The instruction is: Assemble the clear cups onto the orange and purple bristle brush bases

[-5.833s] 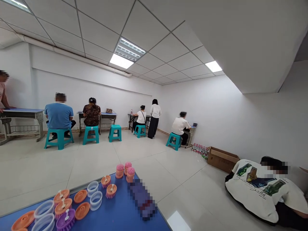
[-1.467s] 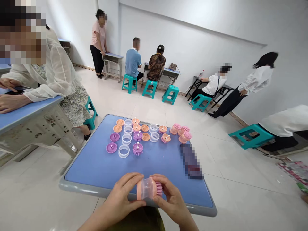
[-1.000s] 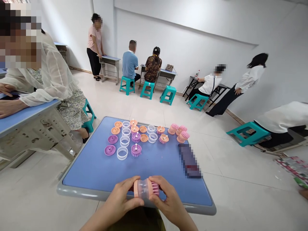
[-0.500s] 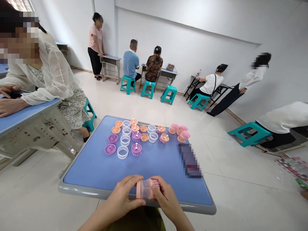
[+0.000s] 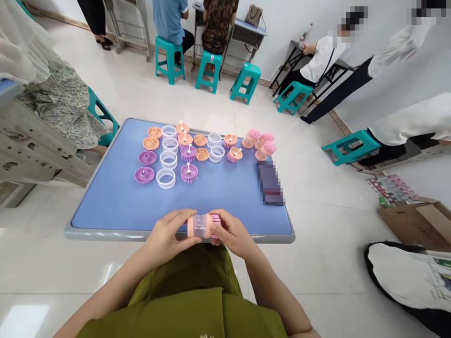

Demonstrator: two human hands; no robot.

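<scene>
My left hand (image 5: 168, 232) and my right hand (image 5: 230, 232) both grip one small brush assembly (image 5: 201, 226) over the near edge of the blue table (image 5: 116, 202). It has an orange cap on the left, a clear ring in the middle and pink bristles on the right. Farther out on the table lie loose parts: orange caps (image 5: 151, 143), purple caps (image 5: 144, 175), clear rings (image 5: 166, 178), purple bristle heads (image 5: 189, 172) and orange bristle heads (image 5: 234, 154). Three finished pink brushes (image 5: 260, 141) stand at the far right.
A blurred dark flat object (image 5: 270, 183) lies on the table's right side. A person sits at a desk (image 5: 21, 141) to the left. Teal stools (image 5: 245, 80) and seated people fill the back. A cardboard box (image 5: 416, 223) sits on the floor at right.
My view has tilted down, so the table and hands sit higher in the picture and my green lap shows. Both hands still hold the same brush assembly.
</scene>
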